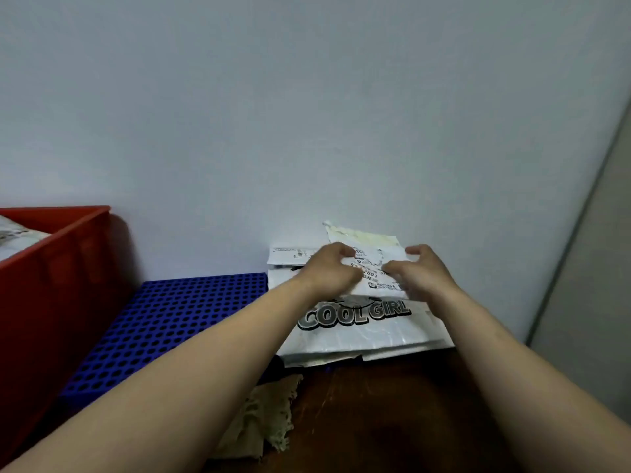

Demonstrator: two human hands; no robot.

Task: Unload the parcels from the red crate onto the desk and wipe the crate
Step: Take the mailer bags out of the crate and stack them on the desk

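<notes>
A stack of white parcels [362, 332] lies on the brown desk [386, 414] against the wall; one bag reads "COOL GIRL". On top sits a small white parcel [372, 268] with a printed label. My left hand [329, 271] grips its left side with curled fingers. My right hand [421, 273] grips its right side, fingers curled over the far edge. The red crate [65, 264] stands at the left, and a white parcel [17, 237] shows inside it.
A blue perforated plastic panel [170, 322] lies between the crate and the parcel stack. A beige cloth [263, 425] lies crumpled on the desk near the front. The wall rises directly behind; a grey surface stands at the right edge.
</notes>
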